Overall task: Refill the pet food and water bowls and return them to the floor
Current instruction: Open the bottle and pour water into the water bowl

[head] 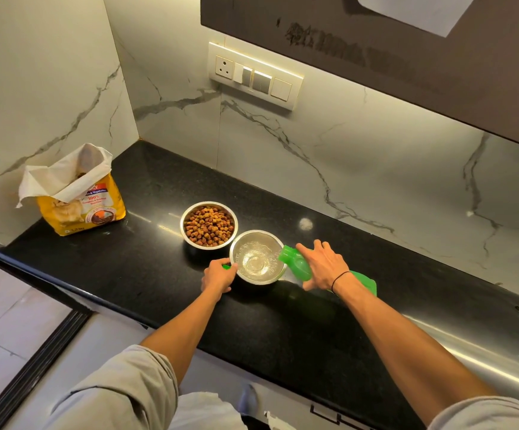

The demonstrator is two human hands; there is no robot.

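1. We see the green bottle [301, 265] tipped over, its long axis running from the right down toward the left, with the open neck pointing into the water bowl [257, 257] at that bowl's right rim.
2. We note water rippling in the bottom of the water bowl, which stands on the black countertop [146, 274] near its front edge.
3. We find the food bowl [209, 225] just behind and to the left of the water bowl, their rims touching or nearly so; it is filled with brown kibble.
4. We locate the yellow pet food bag [79, 197] upright in the countertop's far left corner against the marble wall [50, 88], top open, well apart from both bowls.
5. We observe a switch panel [253, 76] on the back wall above the bowls and a steel strip [469, 346] along the countertop's right side.
6. Our right hand [323, 265] wraps its fingers over the bottle's body and holds it tilted; a dark band sits on that wrist.
7. Our left hand [219, 276] is curled against the water bowl's left rim, with a small green piece [226, 266] showing between the fingers; we cannot tell what it is.
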